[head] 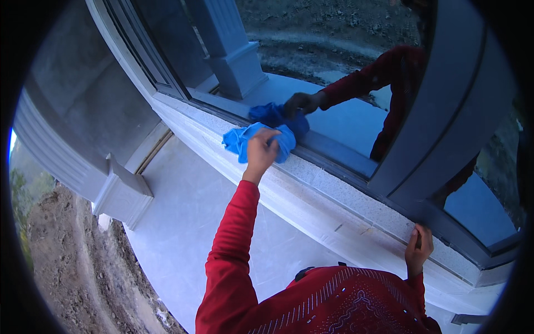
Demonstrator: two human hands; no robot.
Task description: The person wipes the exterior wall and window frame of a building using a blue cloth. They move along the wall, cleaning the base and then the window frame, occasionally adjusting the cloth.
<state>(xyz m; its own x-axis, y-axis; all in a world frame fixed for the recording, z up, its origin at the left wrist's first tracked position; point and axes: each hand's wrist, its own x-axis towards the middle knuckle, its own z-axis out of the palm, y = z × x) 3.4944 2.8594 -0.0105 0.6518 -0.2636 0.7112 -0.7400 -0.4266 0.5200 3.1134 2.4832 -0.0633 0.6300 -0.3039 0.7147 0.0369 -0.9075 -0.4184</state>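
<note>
My left hand [260,152] is shut on a crumpled blue cloth [285,142]. It presses the cloth on the pale, speckled stone windowsill [346,194], close against the bottom of the dark window frame [333,165]. Beyond it, the dark window glass [333,129] reflects my arm and the cloth. My right hand [419,248] holds nothing. Its bent fingers rest at the sill's outer edge, near the corner of the frame, with a gap between thumb and fingers.
A broad grey mullion [434,112] rises between two panes. Below the sill lies a smooth, pale floor [183,208]. A fluted column with a square base [123,192] stands at the left, near the floor's edge. Past that edge is rough, bare earth [79,259].
</note>
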